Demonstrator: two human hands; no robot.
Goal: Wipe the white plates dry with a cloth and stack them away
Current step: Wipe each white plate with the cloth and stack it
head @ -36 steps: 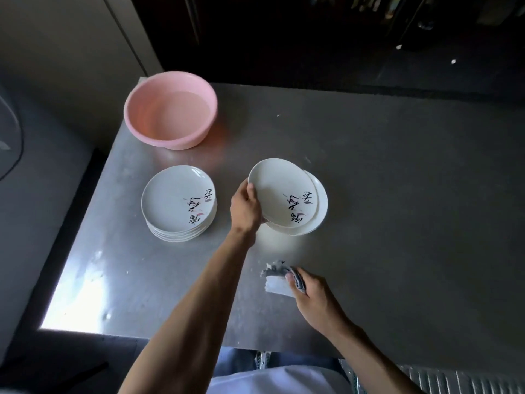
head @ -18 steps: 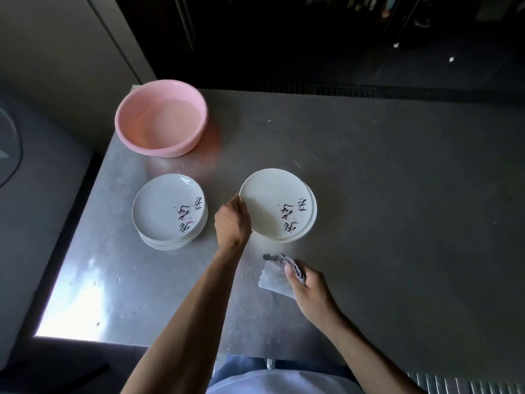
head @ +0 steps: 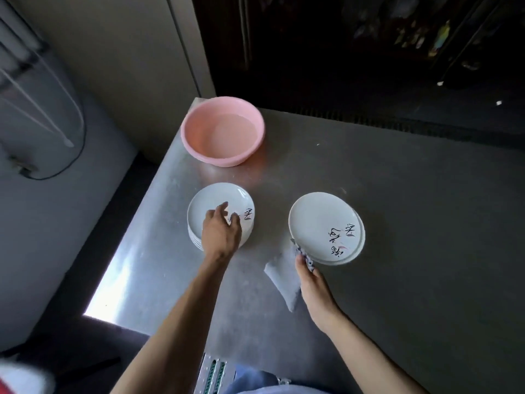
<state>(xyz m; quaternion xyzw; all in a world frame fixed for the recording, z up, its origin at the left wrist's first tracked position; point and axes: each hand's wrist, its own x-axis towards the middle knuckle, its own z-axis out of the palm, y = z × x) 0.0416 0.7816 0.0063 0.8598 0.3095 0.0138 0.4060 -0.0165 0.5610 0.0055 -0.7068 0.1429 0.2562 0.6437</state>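
Moved: left hand [head: 221, 234] hopped from right stack [head: 321, 220] to left stack [head: 211, 203], fingers loose, holding nothing | right hand [head: 315, 282] pinching cloth [head: 281, 274] | guessing it's grabbing another to wipe

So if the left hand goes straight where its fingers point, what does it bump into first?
Probably the top plate of the left pile, since the left hand is right over it. If it passes above, the pink bowl comes next. Height is hard to judge.
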